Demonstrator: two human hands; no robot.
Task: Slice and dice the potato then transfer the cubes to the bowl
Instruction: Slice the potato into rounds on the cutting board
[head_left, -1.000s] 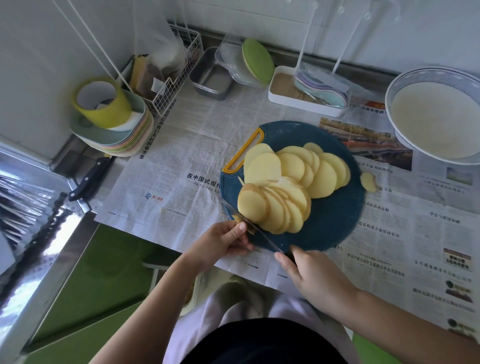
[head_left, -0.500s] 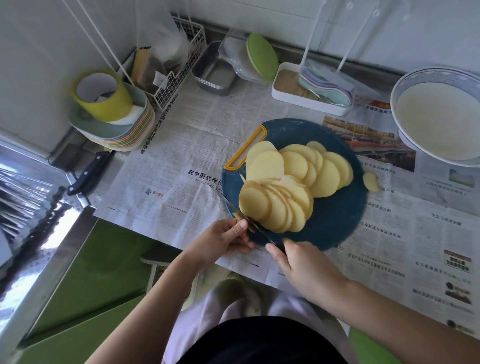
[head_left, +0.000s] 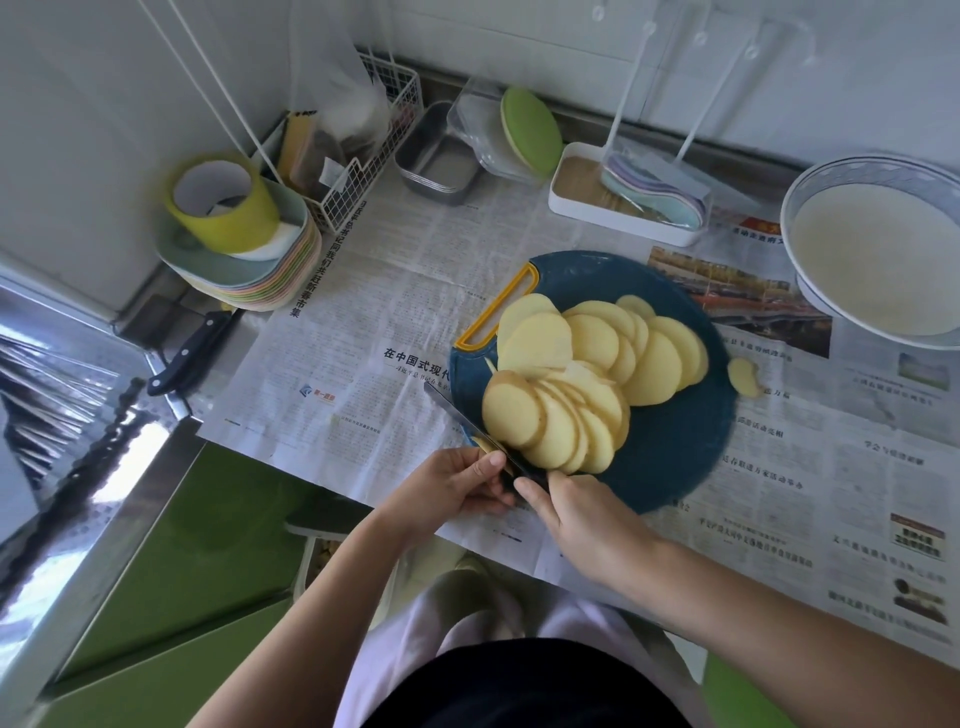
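Right hand (head_left: 582, 525) at the near edge of the board (head_left: 675, 457), fingers wrapped round the handle of the knife (head_left: 465, 418); the handle itself is hidden under the hand. The blade runs from that hand out past the board's left edge, set against the nearest slice

Left hand (head_left: 452, 488) just off the board's near-left edge, fingers curled, thumb tip close to the blade and to a small end piece (head_left: 483, 445). Cannot tell whether it pinches that piece or only touches it

Potato: already cut into round slices (head_left: 571, 384), overlapping in two fanned rows across the left and centre of the board. One stray slice (head_left: 743, 376) lies off the board, just beside its right edge, on the newspaper (head_left: 363, 312) spread over the worktop under the board

Bowl (head_left: 872, 260): beyond the board to its far right, well apart, white inside

Left of the board, well apart: spare knife (head_left: 187, 356) with a black handle, then a stack of plates (head_left: 249, 270) with a yellow cup (head_left: 223, 202) on top

Beyond the board, along the wall: wire basket (head_left: 363, 156), metal tin (head_left: 436, 156), white tray (head_left: 623, 208)
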